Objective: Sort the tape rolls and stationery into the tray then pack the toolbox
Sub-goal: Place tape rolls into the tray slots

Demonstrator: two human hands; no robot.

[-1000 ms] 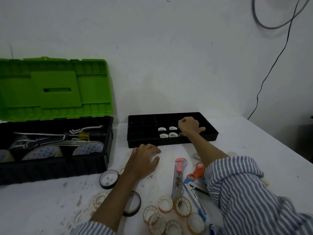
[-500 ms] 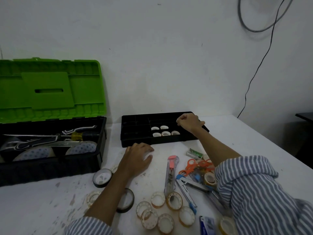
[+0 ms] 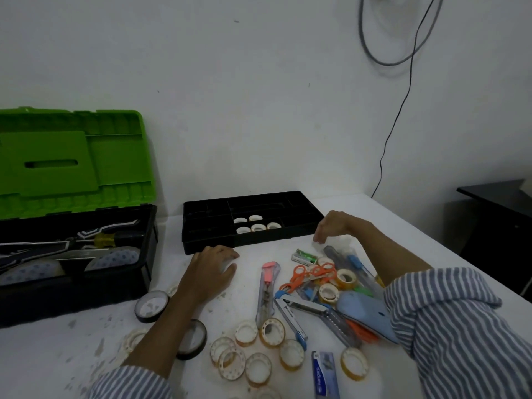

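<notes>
The right grip [image 3: 334, 230] hangs loosely curled and empty beside the right end of the black compartmented plastic tray [image 3: 207, 246] near the white table's [image 3: 383, 220] back edge. Five small white tape rolls [image 3: 258, 227] sit inside. The left grip [image 3: 211, 272] lies flat, fingers relaxed. Whether it covers a roll is unclear. Reaching into the tangled pile could snag the orange-handled scissors [image 3: 299, 273] — the striped sleeve [image 3: 449, 326] hides part of it.

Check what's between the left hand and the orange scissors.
A pink-topped box cutter lies between the left hand and the orange scissors; head view shows it.
</notes>
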